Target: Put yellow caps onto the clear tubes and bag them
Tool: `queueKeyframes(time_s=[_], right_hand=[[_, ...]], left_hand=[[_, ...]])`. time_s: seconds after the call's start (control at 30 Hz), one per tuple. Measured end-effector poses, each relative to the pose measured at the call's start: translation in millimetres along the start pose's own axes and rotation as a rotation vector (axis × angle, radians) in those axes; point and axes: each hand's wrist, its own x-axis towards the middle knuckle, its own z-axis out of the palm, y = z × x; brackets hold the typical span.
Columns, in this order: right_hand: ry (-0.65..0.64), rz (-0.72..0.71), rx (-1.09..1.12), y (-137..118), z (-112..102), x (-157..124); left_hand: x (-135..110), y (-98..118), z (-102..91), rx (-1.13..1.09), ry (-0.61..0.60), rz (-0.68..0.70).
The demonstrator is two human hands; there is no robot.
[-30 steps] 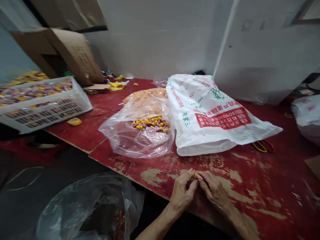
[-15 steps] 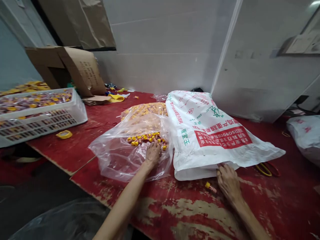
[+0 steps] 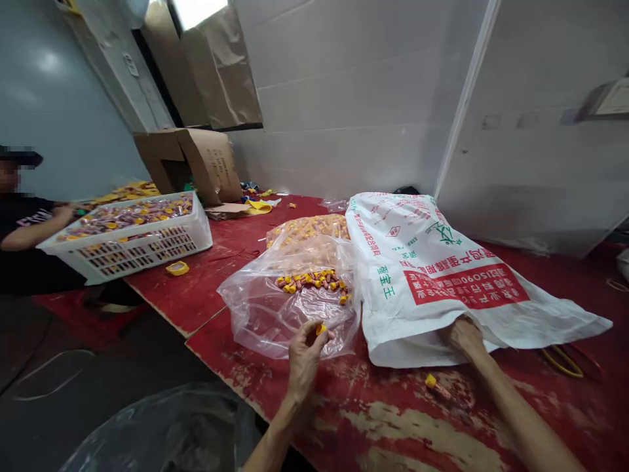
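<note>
Between the thumb and fingertips of my left hand [image 3: 303, 360] is a small yellow-capped tube [image 3: 321, 330] with a pinkish body. That hand is just over the near edge of a clear plastic bag [image 3: 246, 318], which lies open toward me. Inside it rest many similar yellow-capped tubes [image 3: 314, 280]. My right hand [image 3: 464, 335] reaches into the mouth of a white woven sack [image 3: 393, 321] printed in red and green; the sack hides its fingers. A single loose tube [image 3: 436, 385] lies on the table before the sack.
On the red, worn table [image 3: 162, 298], a white crate [image 3: 201, 233] full of tubes stands at left beside a cardboard box [image 3: 216, 167]. A yellow ring-like piece [image 3: 177, 268] lies near the crate. Scissors [image 3: 563, 360] are partly under the sack. A co-worker [image 3: 34, 242] reaches toward the crate.
My left hand has drawn back from the tubes in the clear bag with one tube pinched in it. My right hand has gone deeper into the sack. The view has swung left.
</note>
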Motion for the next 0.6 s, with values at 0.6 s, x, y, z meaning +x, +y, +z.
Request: queueKeyframes(time_s=[0.6], right_hand=[[0.159,-0.246,0.309,-27,-54,-93]], left_hand=[[-118,20,45.9,-0.882,-0.154,-0.623]])
